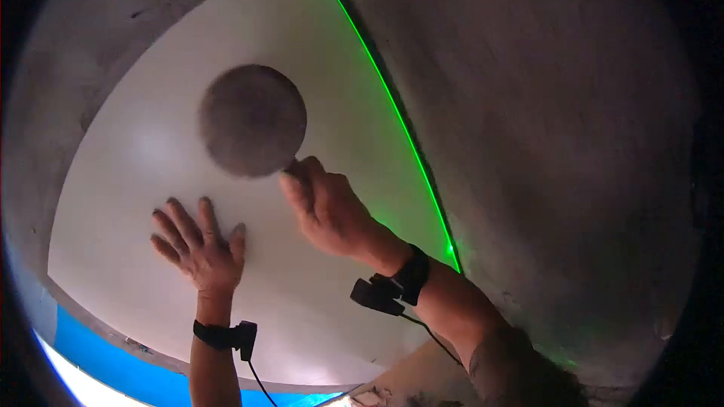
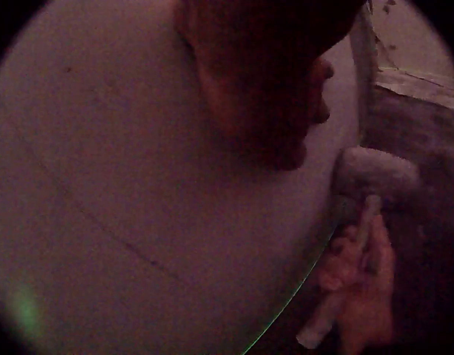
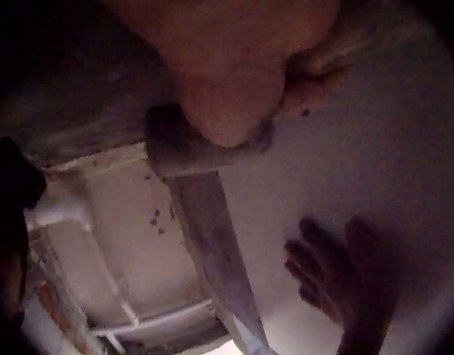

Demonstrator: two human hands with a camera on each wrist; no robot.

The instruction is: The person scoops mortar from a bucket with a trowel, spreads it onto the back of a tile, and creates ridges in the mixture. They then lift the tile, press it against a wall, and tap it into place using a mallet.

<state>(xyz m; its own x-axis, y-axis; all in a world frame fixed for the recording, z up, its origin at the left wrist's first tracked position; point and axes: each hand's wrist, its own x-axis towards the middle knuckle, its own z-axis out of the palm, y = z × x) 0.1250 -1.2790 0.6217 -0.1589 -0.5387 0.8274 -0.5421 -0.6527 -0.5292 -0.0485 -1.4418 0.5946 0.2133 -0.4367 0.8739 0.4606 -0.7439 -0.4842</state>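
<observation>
A mallet (image 1: pixel 253 120) with a thick round head is gripped by the handle in my right hand (image 1: pixel 332 211). Its head overlaps the upper part of a large pale smooth panel (image 1: pixel 317 309) in the head view. In the left wrist view, the mallet's light handle (image 2: pixel 321 319) passes through the curled fingers. My left hand (image 1: pixel 200 252) lies with fingers spread and straight on the panel, below and left of the mallet. From the right wrist camera, my right hand hides part of the dark mallet head (image 3: pixel 204 159).
A green laser line (image 1: pixel 407 128) runs along the panel's right edge, beside a dark gap. Rough grey surface (image 1: pixel 566 120) extends to the right. A blue strip (image 1: pixel 113 354) shows at lower left. White pipes (image 3: pixel 112 285) run along a wall in the right wrist view.
</observation>
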